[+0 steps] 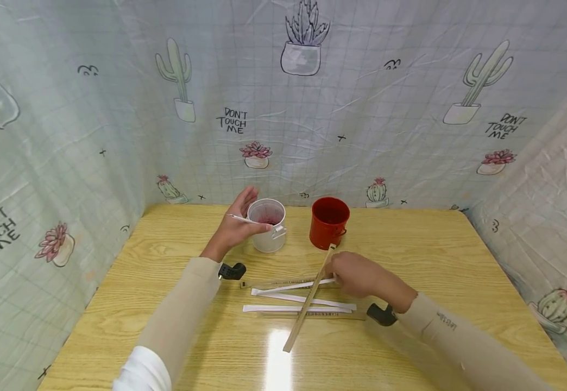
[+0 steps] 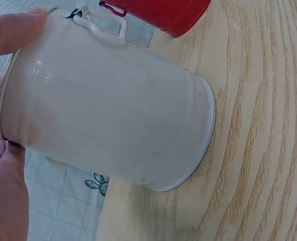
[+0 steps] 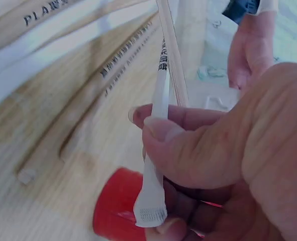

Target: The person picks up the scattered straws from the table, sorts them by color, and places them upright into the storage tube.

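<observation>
Our left hand (image 1: 237, 227) clasps the white pail (image 1: 265, 243) | our right hand (image 1: 359, 276) pinches one straw (image 1: 308, 303) near its end | swinging it could drag the loose straws (image 1: 273, 308) beside that hand.

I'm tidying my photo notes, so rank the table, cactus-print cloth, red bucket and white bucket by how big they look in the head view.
1. Cactus-print cloth
2. Table
3. Red bucket and white bucket: too alike to rank; the left hand partly covers the white one.

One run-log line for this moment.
left hand: touches white round metal bucket | right hand: pinches long tan wrapped straw | red round metal bucket: upright
</observation>
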Action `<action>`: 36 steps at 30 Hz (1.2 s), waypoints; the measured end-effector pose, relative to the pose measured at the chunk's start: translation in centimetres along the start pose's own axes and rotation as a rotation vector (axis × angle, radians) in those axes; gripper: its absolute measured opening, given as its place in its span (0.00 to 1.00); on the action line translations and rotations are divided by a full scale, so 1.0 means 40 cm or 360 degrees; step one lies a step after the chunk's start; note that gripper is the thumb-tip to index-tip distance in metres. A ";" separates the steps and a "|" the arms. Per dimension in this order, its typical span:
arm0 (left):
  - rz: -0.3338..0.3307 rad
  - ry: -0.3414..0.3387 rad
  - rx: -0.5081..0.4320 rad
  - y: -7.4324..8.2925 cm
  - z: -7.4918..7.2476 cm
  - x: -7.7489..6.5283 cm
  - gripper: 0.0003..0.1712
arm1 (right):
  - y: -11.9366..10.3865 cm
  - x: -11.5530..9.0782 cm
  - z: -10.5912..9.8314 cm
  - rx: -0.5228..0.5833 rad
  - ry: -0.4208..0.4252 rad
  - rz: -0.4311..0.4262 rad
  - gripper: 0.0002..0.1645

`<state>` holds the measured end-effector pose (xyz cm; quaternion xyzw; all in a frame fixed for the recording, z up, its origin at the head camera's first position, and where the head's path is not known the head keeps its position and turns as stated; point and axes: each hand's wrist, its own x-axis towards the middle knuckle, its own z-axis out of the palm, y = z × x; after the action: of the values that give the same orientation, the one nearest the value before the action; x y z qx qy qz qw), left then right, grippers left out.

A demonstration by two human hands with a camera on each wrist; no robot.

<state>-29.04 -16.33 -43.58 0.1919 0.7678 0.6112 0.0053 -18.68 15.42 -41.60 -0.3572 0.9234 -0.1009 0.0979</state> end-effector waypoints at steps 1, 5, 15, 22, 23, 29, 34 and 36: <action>0.0001 -0.0002 0.0000 0.000 0.000 0.001 0.66 | 0.001 -0.001 -0.004 -0.0017 0.0013 0.0006 0.15; 0.0000 -0.0006 0.0000 0.002 0.001 0.005 0.66 | 0.005 -0.007 -0.005 -0.0106 0.0111 0.0034 0.11; -0.0001 0.0010 0.0025 0.003 0.001 0.008 0.66 | 0.020 -0.002 -0.012 -0.0245 0.0461 0.0042 0.15; 0.0005 0.0014 0.0046 0.001 0.002 0.008 0.66 | 0.019 0.005 -0.035 -0.0270 0.0676 0.0011 0.15; 0.0004 0.0013 0.0053 0.000 0.002 0.008 0.66 | 0.018 0.006 -0.037 -0.0277 0.0704 -0.0008 0.15; 0.0018 0.0010 0.0072 0.000 0.002 0.001 0.66 | 0.005 0.015 -0.046 -0.0286 0.0898 -0.0157 0.13; 0.0032 0.0025 0.0073 -0.003 0.003 -0.004 0.66 | -0.013 0.025 -0.058 -0.0271 0.1037 -0.0271 0.14; 0.0030 0.0030 0.0064 -0.004 0.004 -0.004 0.67 | -0.020 0.032 -0.064 -0.0258 0.1087 -0.0294 0.15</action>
<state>-28.91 -16.24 -43.80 0.1935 0.7782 0.5974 -0.0117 -19.75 14.28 -39.09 -0.3915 0.8717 -0.1491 -0.2543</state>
